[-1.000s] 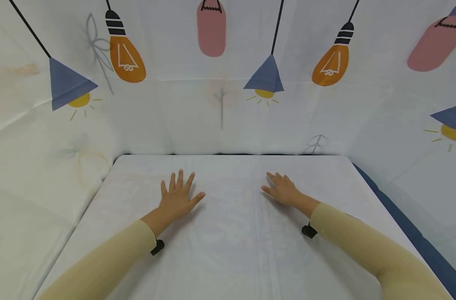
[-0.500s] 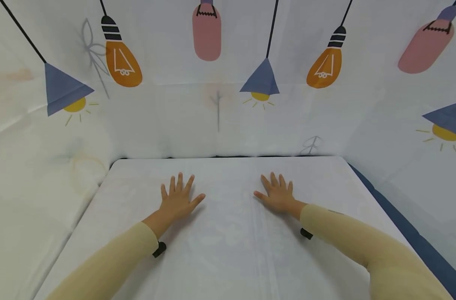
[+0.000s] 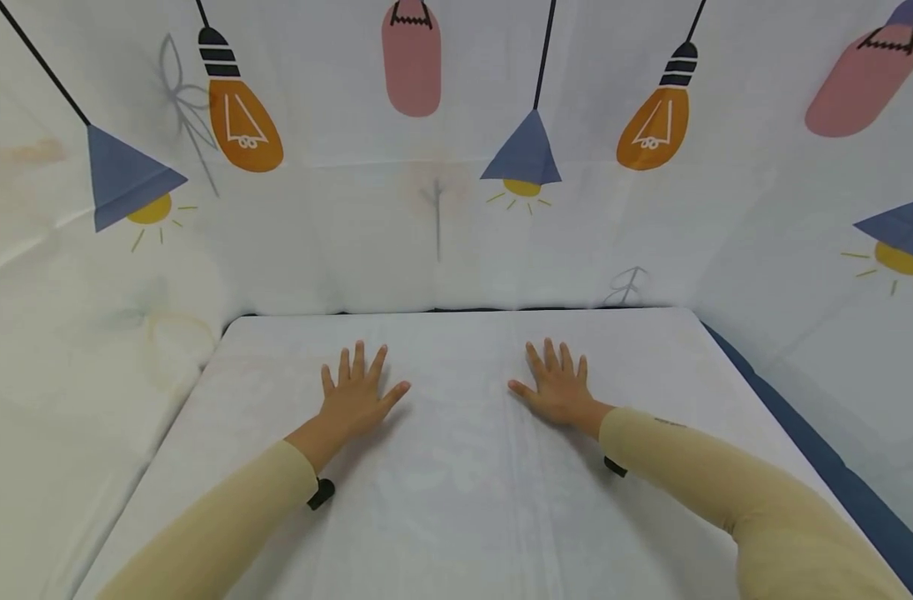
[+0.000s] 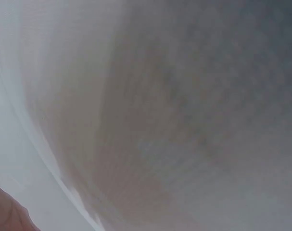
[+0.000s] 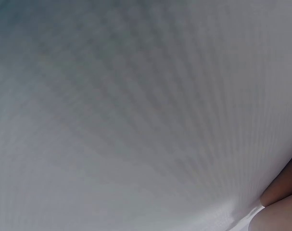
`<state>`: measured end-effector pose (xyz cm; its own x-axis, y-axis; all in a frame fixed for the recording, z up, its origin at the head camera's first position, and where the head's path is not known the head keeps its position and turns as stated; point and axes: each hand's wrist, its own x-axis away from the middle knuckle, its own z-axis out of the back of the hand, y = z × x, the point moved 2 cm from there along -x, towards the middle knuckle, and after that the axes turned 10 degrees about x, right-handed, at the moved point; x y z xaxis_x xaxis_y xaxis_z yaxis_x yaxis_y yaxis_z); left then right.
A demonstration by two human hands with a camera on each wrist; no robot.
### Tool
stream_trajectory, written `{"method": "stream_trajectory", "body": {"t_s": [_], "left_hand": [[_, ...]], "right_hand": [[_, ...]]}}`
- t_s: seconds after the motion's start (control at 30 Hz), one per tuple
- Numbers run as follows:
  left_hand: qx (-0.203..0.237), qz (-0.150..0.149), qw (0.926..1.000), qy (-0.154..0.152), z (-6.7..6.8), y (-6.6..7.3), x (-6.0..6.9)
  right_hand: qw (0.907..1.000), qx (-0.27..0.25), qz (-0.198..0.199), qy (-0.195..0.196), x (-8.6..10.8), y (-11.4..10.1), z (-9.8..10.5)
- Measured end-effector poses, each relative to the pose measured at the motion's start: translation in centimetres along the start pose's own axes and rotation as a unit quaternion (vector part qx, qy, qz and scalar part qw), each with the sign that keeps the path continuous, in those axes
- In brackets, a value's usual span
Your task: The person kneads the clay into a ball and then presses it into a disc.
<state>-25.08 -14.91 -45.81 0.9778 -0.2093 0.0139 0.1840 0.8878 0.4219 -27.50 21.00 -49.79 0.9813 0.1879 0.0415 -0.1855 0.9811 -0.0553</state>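
Palm down with fingers spread, my left hand [image 3: 353, 402] rests on the white-covered table [image 3: 456, 500], left of its middle. On the right side, my right hand [image 3: 560, 392] lies the same way, its fingers fanned out and the thumb pointing inward. Neither hand holds anything. Blurred white cloth fills most of the left wrist view, with a bit of the left hand [image 4: 8, 211] at the lower left corner. The right wrist view is likewise mostly cloth, and part of the right hand [image 5: 280, 214] shows at its lower right.
Behind the table hangs a white sheet [image 3: 366, 233] printed with lamps and bulbs. It continues along the left and right sides. A dark blue strip [image 3: 801, 417] runs beside the table's right edge. Small black devices, one [image 3: 321, 493] near the left cuff, sit under both wrists.
My right hand has shifted slightly left and flattened, its fingers now spread and pointing forward. The left hand has stayed in place. The head view has shifted a little.
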Motion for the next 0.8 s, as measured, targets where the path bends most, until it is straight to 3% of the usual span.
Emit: {"method": "stream_trajectory", "body": {"t_s": [0.27,0.43,0.63,0.8], "left_hand": [[-0.008,-0.001,1.0000,0.004,0.4,-0.7,0.1],[-0.004,-0.001,1.0000,0.002,0.9,-1.1,0.2],[-0.016,-0.006,0.9998,0.004,1.6,-1.7,-0.2],[-0.013,-0.007,0.9997,-0.018,2.6,-1.9,0.1]], "right_hand": [[0.9998,-0.009,-0.002,-0.020,-0.4,0.1,-0.2],[0.9977,-0.019,0.003,-0.064,-1.0,0.8,0.5],[0.9901,-0.066,-0.009,-0.123,-0.9,1.7,4.6],[0.9868,-0.058,0.023,-0.149,0.7,3.3,9.0]]}}
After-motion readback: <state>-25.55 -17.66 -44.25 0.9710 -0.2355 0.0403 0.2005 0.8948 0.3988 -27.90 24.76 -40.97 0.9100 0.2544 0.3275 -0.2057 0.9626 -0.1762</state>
